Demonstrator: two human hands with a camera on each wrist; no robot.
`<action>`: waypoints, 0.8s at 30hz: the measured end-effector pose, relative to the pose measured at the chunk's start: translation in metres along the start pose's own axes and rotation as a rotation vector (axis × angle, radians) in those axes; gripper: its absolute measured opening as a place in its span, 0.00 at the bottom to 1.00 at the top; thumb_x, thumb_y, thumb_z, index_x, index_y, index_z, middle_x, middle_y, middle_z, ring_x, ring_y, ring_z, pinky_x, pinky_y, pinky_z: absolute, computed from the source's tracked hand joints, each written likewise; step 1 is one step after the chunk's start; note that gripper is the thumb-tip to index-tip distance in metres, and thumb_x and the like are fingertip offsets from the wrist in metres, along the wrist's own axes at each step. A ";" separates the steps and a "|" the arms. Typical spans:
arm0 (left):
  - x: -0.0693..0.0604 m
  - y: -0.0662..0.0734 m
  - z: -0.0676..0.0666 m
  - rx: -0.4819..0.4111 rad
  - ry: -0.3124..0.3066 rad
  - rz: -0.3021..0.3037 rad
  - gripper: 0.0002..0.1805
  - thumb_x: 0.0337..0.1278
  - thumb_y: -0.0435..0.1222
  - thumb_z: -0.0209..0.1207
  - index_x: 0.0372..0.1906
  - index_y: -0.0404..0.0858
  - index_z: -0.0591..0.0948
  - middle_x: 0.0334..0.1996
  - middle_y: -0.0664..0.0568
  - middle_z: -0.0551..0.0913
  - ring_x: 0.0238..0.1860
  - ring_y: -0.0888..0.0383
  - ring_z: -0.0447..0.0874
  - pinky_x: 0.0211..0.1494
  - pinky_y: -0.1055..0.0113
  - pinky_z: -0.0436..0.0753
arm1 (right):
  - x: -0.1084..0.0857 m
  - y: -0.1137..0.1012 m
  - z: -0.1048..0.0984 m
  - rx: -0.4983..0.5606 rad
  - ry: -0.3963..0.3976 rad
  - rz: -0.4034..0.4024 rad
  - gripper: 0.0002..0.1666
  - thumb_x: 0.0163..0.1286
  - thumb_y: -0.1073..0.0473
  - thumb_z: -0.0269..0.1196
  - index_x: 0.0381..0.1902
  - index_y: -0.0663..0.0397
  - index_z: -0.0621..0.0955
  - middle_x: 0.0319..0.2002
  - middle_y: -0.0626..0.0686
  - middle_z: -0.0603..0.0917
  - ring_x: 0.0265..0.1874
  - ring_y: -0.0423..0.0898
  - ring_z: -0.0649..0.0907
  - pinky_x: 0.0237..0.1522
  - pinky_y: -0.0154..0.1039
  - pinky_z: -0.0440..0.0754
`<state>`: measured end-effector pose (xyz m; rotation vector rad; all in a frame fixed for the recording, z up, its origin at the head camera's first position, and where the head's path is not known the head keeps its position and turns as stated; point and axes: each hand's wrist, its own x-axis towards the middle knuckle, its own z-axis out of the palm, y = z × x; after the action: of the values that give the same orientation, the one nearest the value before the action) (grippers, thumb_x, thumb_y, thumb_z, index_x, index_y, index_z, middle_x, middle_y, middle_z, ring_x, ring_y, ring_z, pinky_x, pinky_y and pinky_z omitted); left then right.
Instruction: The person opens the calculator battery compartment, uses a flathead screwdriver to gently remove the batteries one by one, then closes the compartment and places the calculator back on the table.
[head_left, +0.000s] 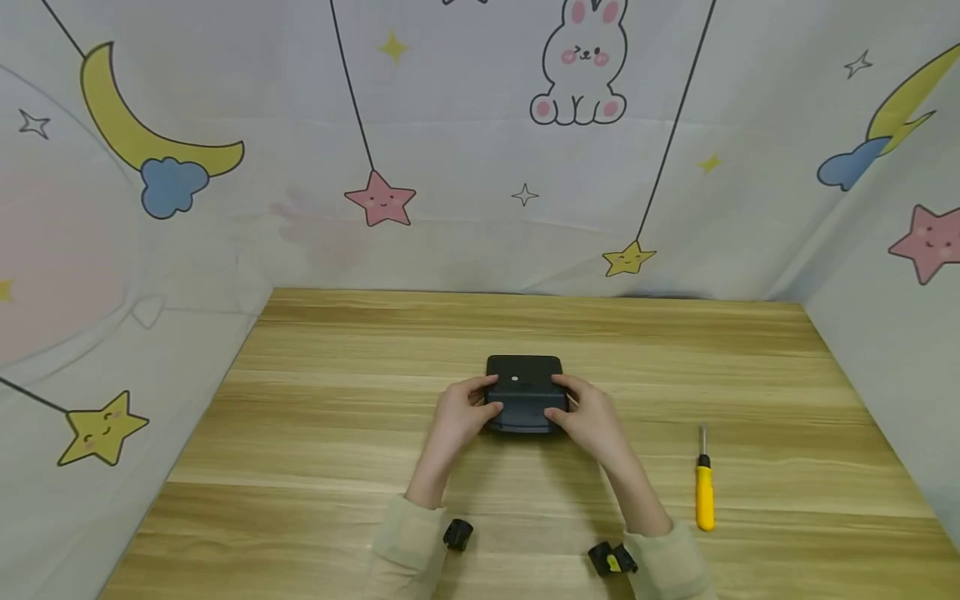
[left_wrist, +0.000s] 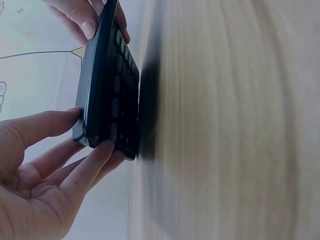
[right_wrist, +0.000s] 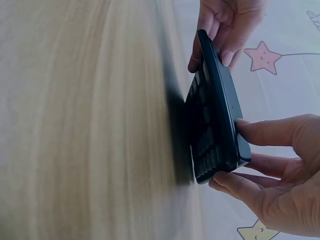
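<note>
In the head view, my left hand and right hand grip opposite sides of a black calculator between them, above the table; a yellow-handled screwdriver lies right of my right hand. My left wrist view shows its keys facing the table, beyond my fingertips. In my right wrist view, my thumb touches its casing.

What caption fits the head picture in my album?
Left grip and right grip hold a face-down black calculator; a yellow-handled screwdriver lies nearby.
</note>
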<state>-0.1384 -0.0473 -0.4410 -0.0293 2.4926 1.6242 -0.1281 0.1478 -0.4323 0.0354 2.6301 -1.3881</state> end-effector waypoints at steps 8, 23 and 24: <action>0.001 -0.002 0.002 0.077 -0.005 0.014 0.24 0.52 0.27 0.64 0.58 0.37 0.80 0.62 0.35 0.75 0.61 0.41 0.76 0.59 0.55 0.79 | 0.001 0.003 0.006 -0.079 0.053 -0.031 0.33 0.58 0.67 0.68 0.63 0.63 0.74 0.65 0.68 0.71 0.64 0.61 0.72 0.57 0.48 0.78; 0.004 -0.008 0.006 0.167 0.032 0.054 0.22 0.50 0.26 0.65 0.54 0.35 0.82 0.56 0.36 0.81 0.56 0.44 0.81 0.56 0.55 0.82 | 0.004 0.011 0.013 -0.196 0.098 -0.073 0.30 0.56 0.67 0.68 0.59 0.65 0.76 0.63 0.66 0.74 0.65 0.63 0.71 0.67 0.56 0.68; 0.004 -0.009 0.006 0.165 0.030 0.058 0.22 0.50 0.26 0.65 0.54 0.35 0.82 0.55 0.37 0.81 0.56 0.44 0.81 0.55 0.55 0.82 | 0.004 0.012 0.013 -0.197 0.099 -0.073 0.30 0.56 0.67 0.68 0.59 0.65 0.76 0.63 0.66 0.74 0.65 0.63 0.72 0.66 0.56 0.69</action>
<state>-0.1406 -0.0449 -0.4519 0.0390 2.6653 1.4427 -0.1295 0.1435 -0.4495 -0.0175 2.8650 -1.1698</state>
